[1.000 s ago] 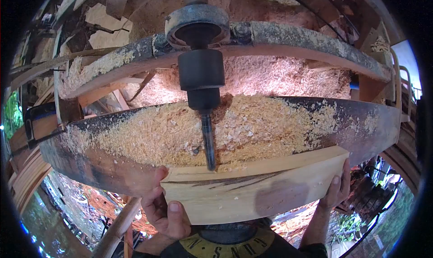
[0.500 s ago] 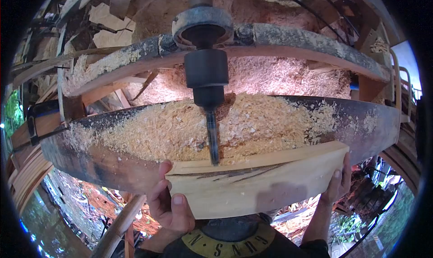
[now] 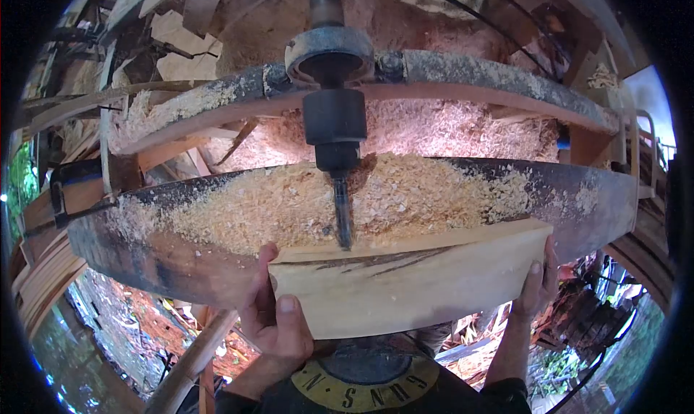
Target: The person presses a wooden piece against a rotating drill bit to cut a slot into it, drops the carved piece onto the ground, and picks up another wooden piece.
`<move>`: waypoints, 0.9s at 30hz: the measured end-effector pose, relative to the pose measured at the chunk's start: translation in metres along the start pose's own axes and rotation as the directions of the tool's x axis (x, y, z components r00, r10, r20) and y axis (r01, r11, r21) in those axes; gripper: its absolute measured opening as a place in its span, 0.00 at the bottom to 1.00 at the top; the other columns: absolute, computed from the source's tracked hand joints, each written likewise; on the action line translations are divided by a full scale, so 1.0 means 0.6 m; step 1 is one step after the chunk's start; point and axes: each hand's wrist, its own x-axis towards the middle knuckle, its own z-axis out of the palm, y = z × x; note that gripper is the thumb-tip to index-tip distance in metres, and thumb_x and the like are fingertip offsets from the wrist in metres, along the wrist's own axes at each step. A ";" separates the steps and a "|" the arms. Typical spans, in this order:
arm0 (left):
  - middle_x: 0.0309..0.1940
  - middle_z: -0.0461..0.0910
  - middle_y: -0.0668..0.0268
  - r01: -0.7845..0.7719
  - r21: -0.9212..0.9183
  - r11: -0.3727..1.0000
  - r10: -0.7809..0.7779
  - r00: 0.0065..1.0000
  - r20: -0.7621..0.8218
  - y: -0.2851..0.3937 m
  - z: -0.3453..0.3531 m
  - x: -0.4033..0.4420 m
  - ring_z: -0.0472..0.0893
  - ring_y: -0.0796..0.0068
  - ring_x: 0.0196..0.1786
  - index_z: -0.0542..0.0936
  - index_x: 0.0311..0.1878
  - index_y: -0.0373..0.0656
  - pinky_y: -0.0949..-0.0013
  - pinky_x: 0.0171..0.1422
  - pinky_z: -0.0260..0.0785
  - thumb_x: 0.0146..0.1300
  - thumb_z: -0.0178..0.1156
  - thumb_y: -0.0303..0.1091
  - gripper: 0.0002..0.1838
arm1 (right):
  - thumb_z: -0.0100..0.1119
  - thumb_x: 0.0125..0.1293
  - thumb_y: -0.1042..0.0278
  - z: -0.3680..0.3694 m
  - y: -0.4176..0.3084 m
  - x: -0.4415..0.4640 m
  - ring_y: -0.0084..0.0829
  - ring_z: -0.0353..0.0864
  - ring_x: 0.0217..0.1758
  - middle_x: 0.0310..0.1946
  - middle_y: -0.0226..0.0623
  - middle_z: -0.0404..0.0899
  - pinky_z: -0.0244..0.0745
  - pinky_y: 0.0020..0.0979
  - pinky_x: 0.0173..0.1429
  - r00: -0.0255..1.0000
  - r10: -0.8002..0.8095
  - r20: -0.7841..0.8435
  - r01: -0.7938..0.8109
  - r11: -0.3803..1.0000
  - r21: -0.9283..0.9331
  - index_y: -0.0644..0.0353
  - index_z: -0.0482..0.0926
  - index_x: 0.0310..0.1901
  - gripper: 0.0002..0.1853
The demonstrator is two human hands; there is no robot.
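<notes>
A pale wooden block [image 3: 405, 291] with dark streaks along its upper edge is held between both hands at the near side of the wooden worktable [image 3: 181, 269]. My left hand [image 3: 278, 323] grips the block's left end, thumb on the near face and fingers around the end. At the opposite end, my right hand [image 3: 536, 284] has its thumb on the face and its fingers behind. A vertical cutting bit [image 3: 343, 215] hangs from a dark chuck [image 3: 335, 117]. Its tip is at the block's top edge; whether it sits inside the wood I cannot tell.
Wood chips [image 3: 412, 193] are heaped on the table behind the block. A curved wooden beam [image 3: 491, 70] crosses behind the chuck. At the lower left a round pole [image 3: 191, 360] slants beneath the table. More shavings lie beyond the table.
The view has tilted slightly, and the block appears a little higher in it. My left fingers have straightened along the block's end. Both hands keep hold of it.
</notes>
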 end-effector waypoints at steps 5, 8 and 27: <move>0.75 0.63 0.36 -0.007 0.023 1.000 0.007 1.000 0.004 0.006 0.007 0.014 0.65 0.48 0.78 0.61 0.73 0.39 0.47 0.82 0.55 0.76 0.49 0.29 0.25 | 0.54 0.73 0.62 0.003 0.010 0.014 0.40 0.81 0.59 0.60 0.53 0.79 0.76 0.41 0.64 1.000 -0.004 0.017 0.003 0.999 0.045 0.77 0.70 0.70 0.30; 0.76 0.62 0.36 -0.020 0.031 0.999 0.019 0.999 0.039 0.002 0.003 0.026 0.64 0.47 0.79 0.61 0.73 0.40 0.47 0.82 0.54 0.76 0.48 0.28 0.24 | 0.55 0.73 0.63 0.012 0.003 0.018 0.39 0.81 0.60 0.61 0.53 0.79 0.76 0.40 0.64 1.000 0.026 0.006 -0.026 0.993 0.119 0.76 0.71 0.70 0.30; 0.74 0.64 0.36 -0.007 -0.040 0.999 0.006 1.000 -0.026 0.001 0.007 0.027 0.66 0.50 0.78 0.61 0.71 0.37 0.49 0.83 0.53 0.75 0.49 0.28 0.24 | 0.54 0.72 0.64 0.014 -0.011 0.028 0.37 0.80 0.58 0.58 0.50 0.81 0.74 0.39 0.63 1.000 -0.017 0.014 0.017 1.000 -0.013 0.73 0.73 0.70 0.29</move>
